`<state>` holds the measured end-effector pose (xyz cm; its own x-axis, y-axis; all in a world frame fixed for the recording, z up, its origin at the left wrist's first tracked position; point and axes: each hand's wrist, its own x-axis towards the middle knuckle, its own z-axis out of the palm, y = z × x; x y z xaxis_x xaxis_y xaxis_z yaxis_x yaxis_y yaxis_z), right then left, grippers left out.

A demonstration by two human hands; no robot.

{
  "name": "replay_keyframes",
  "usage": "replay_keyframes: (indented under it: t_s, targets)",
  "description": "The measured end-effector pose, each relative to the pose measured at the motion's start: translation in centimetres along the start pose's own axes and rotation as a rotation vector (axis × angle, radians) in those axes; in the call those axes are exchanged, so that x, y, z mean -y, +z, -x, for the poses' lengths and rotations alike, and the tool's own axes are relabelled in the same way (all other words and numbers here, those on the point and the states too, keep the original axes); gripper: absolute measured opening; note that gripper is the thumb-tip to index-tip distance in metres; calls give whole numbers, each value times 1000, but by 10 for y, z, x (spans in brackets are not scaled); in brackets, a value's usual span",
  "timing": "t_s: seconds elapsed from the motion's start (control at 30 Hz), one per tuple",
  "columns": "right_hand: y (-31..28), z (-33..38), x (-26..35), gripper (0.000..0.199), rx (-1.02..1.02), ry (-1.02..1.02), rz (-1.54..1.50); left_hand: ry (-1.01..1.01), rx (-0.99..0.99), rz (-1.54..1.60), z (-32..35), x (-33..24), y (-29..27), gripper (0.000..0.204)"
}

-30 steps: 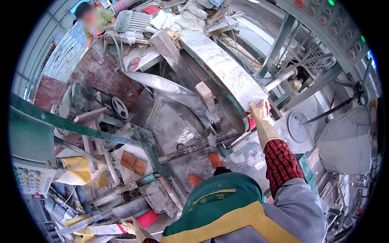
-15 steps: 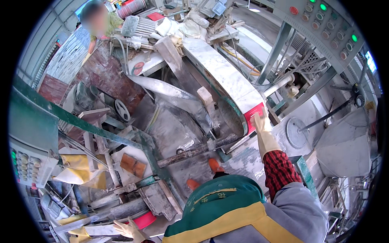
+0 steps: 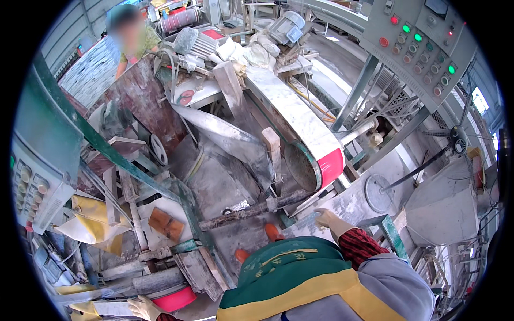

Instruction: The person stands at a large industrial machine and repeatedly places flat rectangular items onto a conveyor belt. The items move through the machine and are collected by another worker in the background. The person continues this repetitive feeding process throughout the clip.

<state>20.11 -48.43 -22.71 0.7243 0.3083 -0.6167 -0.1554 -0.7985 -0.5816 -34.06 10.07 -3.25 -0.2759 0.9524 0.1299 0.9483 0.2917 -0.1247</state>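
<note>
Head view: person in green/yellow apron stands at a dusty stone-working machine. Right hand point(image 3: 327, 218), in a pale glove, rests flat on the near end of a grey stone slab point(image 3: 348, 206) lying on the machine's table just below the belt; fingers point(image 3: 319, 214) spread loose on the slab's surface, not closed round anything. Slab sits betw. the red-ended roller point(image 3: 330, 167) and a green metal bracket point(image 3: 393, 235), close to the person's body.

Left hand point(image 3: 143, 308), also gloved, low at the bottom edge, touching a red roller point(image 3: 174, 299) at the machine's lower left; fingers partly curled against it, but can't tell if they grip it.

A marble-patterned belt point(image 3: 292, 115) runs up from the red-ended roller toward the motors point(image 3: 286, 27) at top. Grey control panel point(image 3: 423, 43) w/ red and green buttons upper right. A 2nd keypad box point(image 3: 32, 187) at far left. Yellow bags point(image 3: 93, 222) lie lower left. Another person point(image 3: 131, 35) stands at the far end, top left.
</note>
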Motion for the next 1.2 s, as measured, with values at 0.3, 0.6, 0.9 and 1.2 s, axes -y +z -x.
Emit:
replay_keyframes:
  t_s: [0.3,0.6,0.9,1.2]
  targets:
    - [53,-10,141,54,137,-313,88,67,-154,25,8,10,7,54]
    - [51,2,111,50,132,-147,262,-157,39,271,-5,16,-48,82]
    - [38,16,96,48,136,56,250,-157,-138,393,-2,16,18,72]
    - [80,15,128,52,265,-280,267,-74,-205,272,26,20,28,70]
